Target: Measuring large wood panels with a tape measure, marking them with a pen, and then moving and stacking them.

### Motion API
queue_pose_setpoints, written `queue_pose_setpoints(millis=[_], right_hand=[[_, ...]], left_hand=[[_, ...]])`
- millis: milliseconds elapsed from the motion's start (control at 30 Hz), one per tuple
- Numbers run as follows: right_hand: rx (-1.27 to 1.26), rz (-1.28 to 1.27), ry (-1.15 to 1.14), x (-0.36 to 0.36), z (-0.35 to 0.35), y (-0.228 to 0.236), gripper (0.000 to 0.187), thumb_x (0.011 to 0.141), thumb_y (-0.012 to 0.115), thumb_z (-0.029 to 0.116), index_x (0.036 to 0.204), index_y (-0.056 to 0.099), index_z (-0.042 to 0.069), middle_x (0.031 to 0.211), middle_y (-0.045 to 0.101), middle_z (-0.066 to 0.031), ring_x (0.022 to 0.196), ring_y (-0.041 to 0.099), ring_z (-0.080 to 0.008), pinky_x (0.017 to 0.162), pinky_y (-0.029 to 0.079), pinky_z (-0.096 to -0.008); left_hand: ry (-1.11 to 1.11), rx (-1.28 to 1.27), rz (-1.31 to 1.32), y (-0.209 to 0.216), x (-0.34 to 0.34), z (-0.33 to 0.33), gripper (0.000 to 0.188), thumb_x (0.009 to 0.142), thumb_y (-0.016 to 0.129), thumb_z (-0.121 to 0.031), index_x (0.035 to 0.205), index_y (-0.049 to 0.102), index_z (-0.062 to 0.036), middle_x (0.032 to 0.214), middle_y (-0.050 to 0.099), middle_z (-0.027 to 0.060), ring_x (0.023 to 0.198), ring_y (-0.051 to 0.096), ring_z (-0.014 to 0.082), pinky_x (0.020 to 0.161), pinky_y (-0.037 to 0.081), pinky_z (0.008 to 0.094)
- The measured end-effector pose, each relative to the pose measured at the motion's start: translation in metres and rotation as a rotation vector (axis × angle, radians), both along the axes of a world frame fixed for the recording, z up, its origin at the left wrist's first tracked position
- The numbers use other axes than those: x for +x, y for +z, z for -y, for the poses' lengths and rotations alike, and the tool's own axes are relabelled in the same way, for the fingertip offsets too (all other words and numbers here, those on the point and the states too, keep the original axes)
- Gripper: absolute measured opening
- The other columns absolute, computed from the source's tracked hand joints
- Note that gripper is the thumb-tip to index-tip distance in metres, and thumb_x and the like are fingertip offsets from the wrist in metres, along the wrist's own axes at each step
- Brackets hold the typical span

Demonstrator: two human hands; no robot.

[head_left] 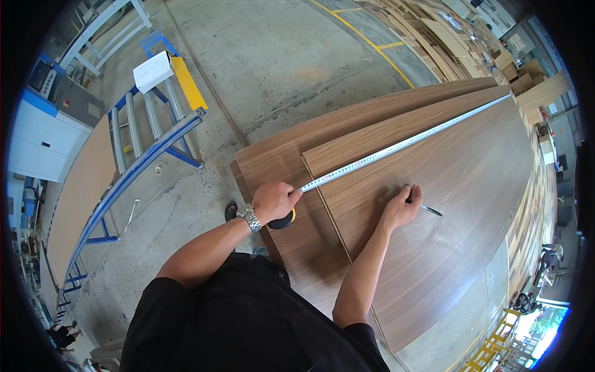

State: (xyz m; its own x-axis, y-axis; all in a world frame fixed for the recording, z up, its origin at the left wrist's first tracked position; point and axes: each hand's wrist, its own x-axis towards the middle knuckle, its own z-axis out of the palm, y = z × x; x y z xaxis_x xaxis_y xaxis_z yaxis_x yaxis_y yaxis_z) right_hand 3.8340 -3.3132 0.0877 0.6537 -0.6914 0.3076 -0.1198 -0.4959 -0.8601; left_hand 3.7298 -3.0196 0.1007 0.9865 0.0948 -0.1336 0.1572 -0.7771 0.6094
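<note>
- Left hand [273, 201]: closed in a grip on a steel tape measure with a long white blade [403, 144]; its rounded black-and-yellow case [284, 220] shows just below the fingers
- Tape location: blade extended over a brown wood-grain flat panel [446, 204], uppermost of the overlapping sheets
- Long axis of tape: one straight diagonal, from the left hand at the panel's left edge, away from the person and to the right, up to the far right corner area; roughly in line with the panel's upper edge and with the grain
- Printed scale faces up; far tip too small to tell whether it hooks the edge
- Right hand [404, 206]: fingers curled round a slim dark pen-like marker [432, 211], to the right of the left hand and on the near side of the blade, apart from it
- Marker direction: tip points right and slightly back toward the person, so its axis slants across that of the blade; contact of tip with panel, cannot tell
- Silver metal-link wristwatch [249, 218] on left wrist
- Brown wood-grain lower sheet [266, 161] juts out left of and beyond the panel
- Further left, on grey concrete floor [248, 68]: blue-framed roller conveyor with grey rollers [134, 127], white rectangular box [153, 72] at its far end
</note>
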Motion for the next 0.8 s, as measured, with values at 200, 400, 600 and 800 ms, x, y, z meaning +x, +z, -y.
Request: queue_pose_setpoints(millis=[200, 400, 600, 800], right_hand=[[-0.003, 0.001, -0.006, -0.0001, -0.0014, 0.0012, 0.037, 0.093, 0.062, 0.021, 0.123, 0.063, 0.0, 0.116, 0.07, -0.0157, 0.105, 0.066, -0.029, 0.093, 0.05, -0.0389], [0.002, 0.004, 0.0, -0.0006, -0.0013, 0.0013, 0.037, 0.093, 0.062, 0.021, 0.123, 0.063, 0.0, 0.115, 0.07, -0.0154, 0.104, 0.066, -0.0289, 0.093, 0.05, -0.0387], [-0.011, 0.003, 0.002, -0.001, -0.0018, 0.0015, 0.036, 0.093, 0.062, 0.02, 0.122, 0.063, -0.001, 0.115, 0.07, -0.0153, 0.104, 0.066, -0.0285, 0.092, 0.05, -0.0385], [0.004, 0.012, 0.005, -0.0008, -0.0015, 0.0017, 0.037, 0.093, 0.062, 0.02, 0.123, 0.063, -0.001, 0.116, 0.069, -0.0155, 0.104, 0.066, -0.0278, 0.093, 0.05, -0.0378]], left_hand=[[0.001, 0.01, 0.011, -0.0007, -0.0003, 0.0003, 0.047, 0.089, 0.064, -0.043, 0.063, 0.066, -0.0039, 0.061, 0.06, 0.0203, 0.057, 0.06, 0.0392, 0.054, 0.047, 0.0482], [-0.001, 0.005, 0.012, 0.0, -0.0007, 0.0004, 0.047, 0.089, 0.064, -0.044, 0.063, 0.065, -0.0043, 0.06, 0.06, 0.02, 0.057, 0.06, 0.0394, 0.054, 0.047, 0.0485], [0.0, 0.006, 0.018, -0.0009, -0.0009, 0.0, 0.047, 0.089, 0.064, -0.044, 0.063, 0.065, -0.0044, 0.06, 0.06, 0.0199, 0.057, 0.06, 0.0395, 0.054, 0.047, 0.0484], [0.004, 0.005, 0.008, 0.0013, -0.0005, 0.001, 0.047, 0.089, 0.065, -0.043, 0.063, 0.065, -0.0041, 0.06, 0.059, 0.02, 0.056, 0.06, 0.0395, 0.053, 0.046, 0.0481]])
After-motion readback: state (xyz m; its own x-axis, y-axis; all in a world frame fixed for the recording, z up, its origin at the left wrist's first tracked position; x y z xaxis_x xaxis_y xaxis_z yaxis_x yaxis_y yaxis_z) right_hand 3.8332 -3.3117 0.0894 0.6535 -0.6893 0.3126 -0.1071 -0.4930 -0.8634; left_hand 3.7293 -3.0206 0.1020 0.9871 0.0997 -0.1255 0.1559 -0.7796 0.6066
